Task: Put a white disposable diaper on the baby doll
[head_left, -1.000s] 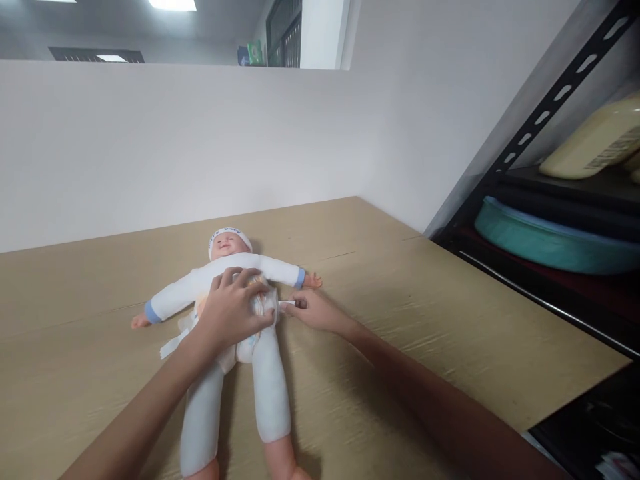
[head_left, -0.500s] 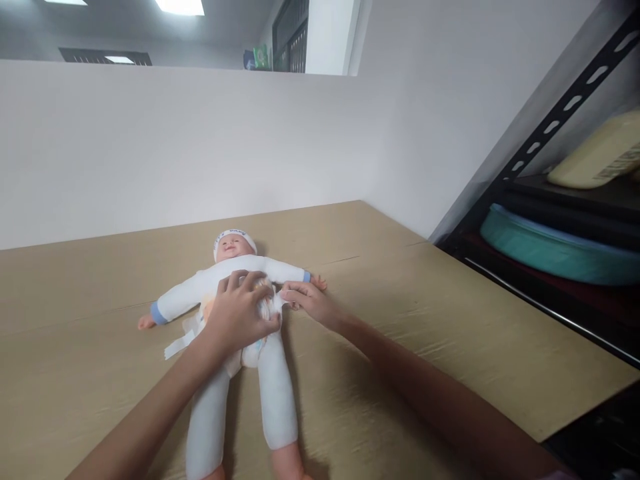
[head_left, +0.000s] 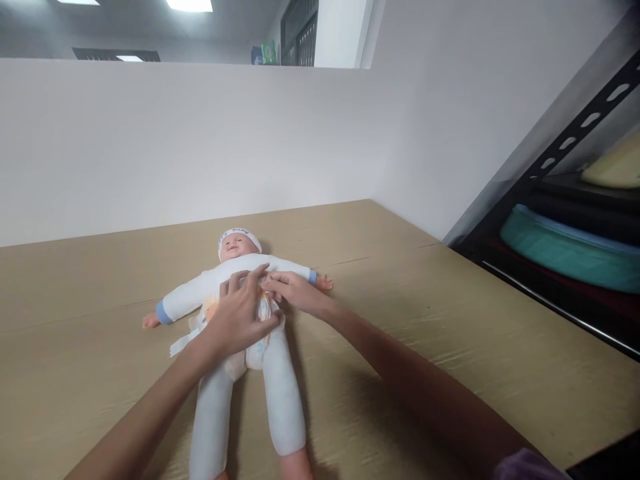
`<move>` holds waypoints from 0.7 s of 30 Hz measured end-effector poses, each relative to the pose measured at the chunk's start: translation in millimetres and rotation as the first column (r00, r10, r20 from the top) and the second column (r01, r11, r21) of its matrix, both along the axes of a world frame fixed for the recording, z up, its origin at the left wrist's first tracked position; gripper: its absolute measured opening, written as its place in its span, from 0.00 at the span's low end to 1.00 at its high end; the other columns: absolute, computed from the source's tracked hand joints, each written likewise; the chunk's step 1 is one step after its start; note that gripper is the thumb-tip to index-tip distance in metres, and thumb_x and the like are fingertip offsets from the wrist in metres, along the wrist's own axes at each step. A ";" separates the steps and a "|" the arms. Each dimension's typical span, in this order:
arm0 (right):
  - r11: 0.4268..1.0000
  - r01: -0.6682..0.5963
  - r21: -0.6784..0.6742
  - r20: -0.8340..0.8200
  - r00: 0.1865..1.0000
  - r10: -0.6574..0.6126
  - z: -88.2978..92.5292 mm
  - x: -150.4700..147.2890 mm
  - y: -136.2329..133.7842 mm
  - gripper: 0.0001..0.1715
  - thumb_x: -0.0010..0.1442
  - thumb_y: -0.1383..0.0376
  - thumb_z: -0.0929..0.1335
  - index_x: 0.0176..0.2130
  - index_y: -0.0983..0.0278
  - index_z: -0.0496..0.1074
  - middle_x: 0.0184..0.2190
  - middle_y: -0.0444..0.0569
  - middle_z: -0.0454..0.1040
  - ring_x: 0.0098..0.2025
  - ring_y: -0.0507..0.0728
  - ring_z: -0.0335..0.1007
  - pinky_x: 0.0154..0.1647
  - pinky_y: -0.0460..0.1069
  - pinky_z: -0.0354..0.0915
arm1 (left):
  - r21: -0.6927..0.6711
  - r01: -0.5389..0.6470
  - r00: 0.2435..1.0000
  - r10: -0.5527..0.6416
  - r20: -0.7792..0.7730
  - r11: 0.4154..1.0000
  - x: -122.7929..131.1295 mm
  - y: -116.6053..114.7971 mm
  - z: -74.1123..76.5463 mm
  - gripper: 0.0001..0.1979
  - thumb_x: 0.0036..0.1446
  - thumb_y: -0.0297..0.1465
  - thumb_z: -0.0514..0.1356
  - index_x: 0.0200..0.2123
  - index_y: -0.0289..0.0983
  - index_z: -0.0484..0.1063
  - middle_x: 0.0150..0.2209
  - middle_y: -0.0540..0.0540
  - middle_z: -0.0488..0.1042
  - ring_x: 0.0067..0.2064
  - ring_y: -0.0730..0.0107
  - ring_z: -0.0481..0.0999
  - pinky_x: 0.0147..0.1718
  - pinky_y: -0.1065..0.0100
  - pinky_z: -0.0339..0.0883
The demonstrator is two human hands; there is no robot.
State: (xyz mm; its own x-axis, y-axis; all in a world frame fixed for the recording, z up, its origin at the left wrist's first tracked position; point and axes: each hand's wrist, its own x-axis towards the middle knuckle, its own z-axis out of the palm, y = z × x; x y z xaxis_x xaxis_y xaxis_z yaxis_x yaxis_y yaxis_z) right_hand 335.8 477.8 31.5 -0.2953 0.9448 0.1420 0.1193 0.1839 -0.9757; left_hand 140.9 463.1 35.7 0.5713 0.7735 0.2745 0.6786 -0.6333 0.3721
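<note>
A baby doll (head_left: pixel 200 293) in a white suit with blue cuffs and a white printed cap lies on its back, arms spread, legs toward me. Round its hips is a disposable diaper (head_left: pixel 256 355) with a coloured print. My left hand (head_left: pixel 239 317) rests over the diaper's front with fingers spread. At the waist on the right, my right hand (head_left: pixel 299 293) pinches the diaper's fastening tab, its fingers close to my left fingertips and mostly hiding the tab. The other white tab (head_left: pixel 180 343) sticks out loose at the diaper's left side.
The doll lies on a wooden table (head_left: pixel 390 287) backed by a white half wall (head_left: pixel 175 147). On the right, a black metal rack (head_left: pixel 565 143) holds a teal basin (head_left: pixel 565 240) and a cream-coloured object (head_left: pixel 620 163).
My right hand has drawn the tab inward and up across the diaper's front, nearer my left hand. My left hand stays on the diaper. The whole view has shifted slightly.
</note>
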 end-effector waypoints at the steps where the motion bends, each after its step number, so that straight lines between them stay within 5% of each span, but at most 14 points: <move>1: 1.000 -0.020 -0.010 0.009 1.000 0.020 1.4 -1.8 0.2 0.29 0.65 0.42 0.74 0.26 0.60 0.69 0.23 0.39 0.68 0.28 0.53 0.63 0.33 0.49 0.63 | -0.031 0.008 1.000 -0.008 0.016 0.999 -2.2 0.1 1.2 0.43 0.66 0.40 0.63 0.80 0.45 0.53 0.72 0.37 0.72 0.71 0.30 0.62 0.67 0.30 0.57; 10: 0.997 -0.020 -0.075 0.181 0.983 0.034 13.8 -12.9 -2.6 0.18 0.67 0.59 0.71 0.26 0.60 0.69 0.26 0.40 0.69 0.31 0.54 0.62 0.34 0.50 0.56 | -0.314 0.086 0.973 -0.013 0.229 0.945 -24.0 8.3 3.9 0.36 0.75 0.39 0.52 0.82 0.51 0.49 0.74 0.38 0.66 0.76 0.38 0.60 0.74 0.31 0.51; 17: 0.993 0.074 -0.093 0.180 0.982 -0.056 8.0 -23.9 -7.0 0.21 0.70 0.59 0.69 0.26 0.59 0.65 0.24 0.40 0.65 0.28 0.54 0.57 0.32 0.51 0.54 | -0.341 0.155 0.951 -0.046 0.306 0.927 -29.4 13.5 1.0 0.30 0.78 0.39 0.51 0.79 0.52 0.54 0.78 0.41 0.66 0.83 0.47 0.55 0.78 0.34 0.50; 21: 0.996 0.065 -0.059 0.156 0.986 -0.056 5.1 -24.0 -7.6 0.29 0.77 0.50 0.65 0.27 0.59 0.68 0.26 0.42 0.68 0.31 0.55 0.62 0.36 0.52 0.59 | -0.401 0.160 0.922 0.008 0.386 0.902 -30.4 15.4 0.5 0.27 0.80 0.41 0.49 0.78 0.52 0.55 0.77 0.41 0.68 0.80 0.51 0.63 0.77 0.37 0.57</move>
State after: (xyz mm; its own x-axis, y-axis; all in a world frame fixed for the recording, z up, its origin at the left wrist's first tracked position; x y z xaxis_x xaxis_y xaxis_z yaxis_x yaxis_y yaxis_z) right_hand 311.8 470.1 36.7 -0.2510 0.9672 0.0384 0.2786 0.1101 -0.9541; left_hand 110.5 478.5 36.2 0.5544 0.8206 0.1384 0.3935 -0.4050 0.8253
